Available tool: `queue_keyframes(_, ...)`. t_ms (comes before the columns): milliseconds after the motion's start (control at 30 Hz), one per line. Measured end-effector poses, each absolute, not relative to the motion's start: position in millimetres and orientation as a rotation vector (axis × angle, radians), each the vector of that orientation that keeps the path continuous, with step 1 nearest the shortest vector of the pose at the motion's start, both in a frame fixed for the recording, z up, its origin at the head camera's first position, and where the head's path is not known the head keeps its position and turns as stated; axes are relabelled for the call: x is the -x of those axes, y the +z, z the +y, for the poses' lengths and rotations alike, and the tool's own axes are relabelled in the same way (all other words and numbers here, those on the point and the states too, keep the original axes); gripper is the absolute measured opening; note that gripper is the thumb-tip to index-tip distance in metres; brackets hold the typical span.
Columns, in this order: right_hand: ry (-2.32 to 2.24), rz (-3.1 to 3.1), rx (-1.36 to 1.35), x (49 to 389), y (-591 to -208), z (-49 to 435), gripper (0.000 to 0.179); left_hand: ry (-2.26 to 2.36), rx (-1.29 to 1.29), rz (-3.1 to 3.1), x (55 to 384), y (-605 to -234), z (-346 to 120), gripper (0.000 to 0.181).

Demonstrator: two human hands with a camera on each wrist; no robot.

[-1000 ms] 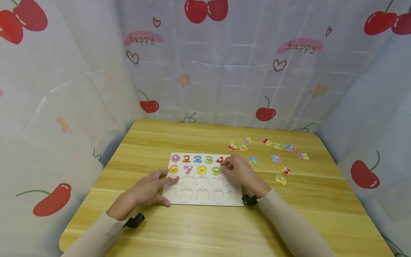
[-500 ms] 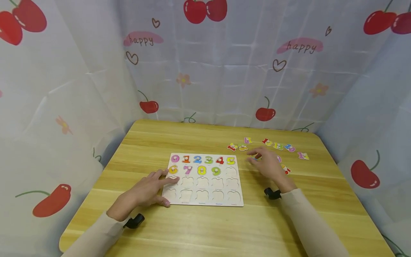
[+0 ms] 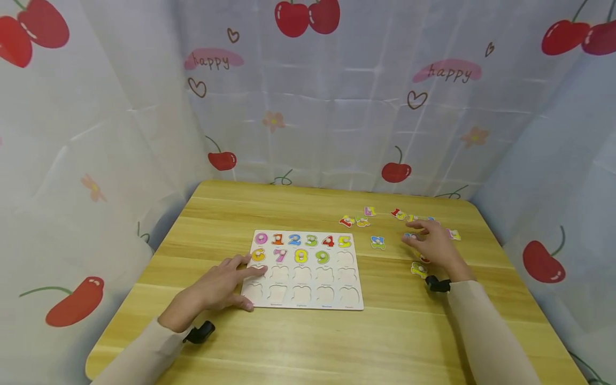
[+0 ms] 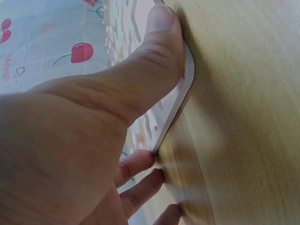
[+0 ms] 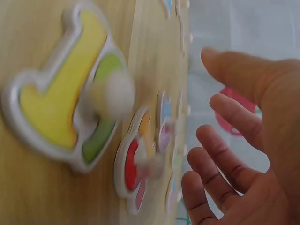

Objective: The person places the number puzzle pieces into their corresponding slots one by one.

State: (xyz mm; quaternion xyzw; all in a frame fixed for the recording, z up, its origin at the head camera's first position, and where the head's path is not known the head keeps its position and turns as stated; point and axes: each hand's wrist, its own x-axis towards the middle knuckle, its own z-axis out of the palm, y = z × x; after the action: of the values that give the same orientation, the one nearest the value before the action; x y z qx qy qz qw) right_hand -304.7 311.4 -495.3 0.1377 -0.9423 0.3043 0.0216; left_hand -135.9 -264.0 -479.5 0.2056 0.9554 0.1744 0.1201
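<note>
My left hand (image 3: 218, 283) rests at the left edge of a white number puzzle board (image 3: 314, 278). In the left wrist view its thumb (image 4: 159, 28) lies on the board's corner, and the other fingers are spread. The two upper rows hold coloured digits 0 to 9; the other recesses are bare. Over the loose number pieces on the right hovers my right hand (image 3: 435, 246), its fingers loosely bent and holding nothing. It partly hides a blue piece (image 3: 410, 236). In the right wrist view, a knobbed yellow-and-green piece (image 5: 56, 112) and a red piece (image 5: 131, 164) lie nearby.
A blue-and-yellow piece (image 3: 377, 243) lies right of the board. Several more pieces, such as a red-and-yellow one (image 3: 347, 221) and a purple one (image 3: 369, 211), are scattered toward the back. A cherry-print curtain (image 3: 308, 133) surrounds the wooden table (image 3: 298, 347).
My right hand has left the board's upper right, passed the blue-and-yellow piece and moved right over the other loose pieces. The left hand has stayed on the board.
</note>
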Motion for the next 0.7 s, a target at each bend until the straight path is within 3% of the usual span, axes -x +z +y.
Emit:
queue_keyframes(167, 0.876, -2.952, -0.416, 309, -500, 322, 0.058, 0.498, -0.610, 2.800, 135, -479, -264, 0.092)
queue_keyframes(433, 0.899, -2.964, -0.351, 313, -507, 329, 0.028, 0.507, -0.609, 2.795, 135, -479, -263, 0.093)
queue_keyframes(700, 0.844, -2.954, -0.323, 314, -507, 327, 0.024, 0.495, -0.585, 2.796, 136, -480, -262, 0.093)
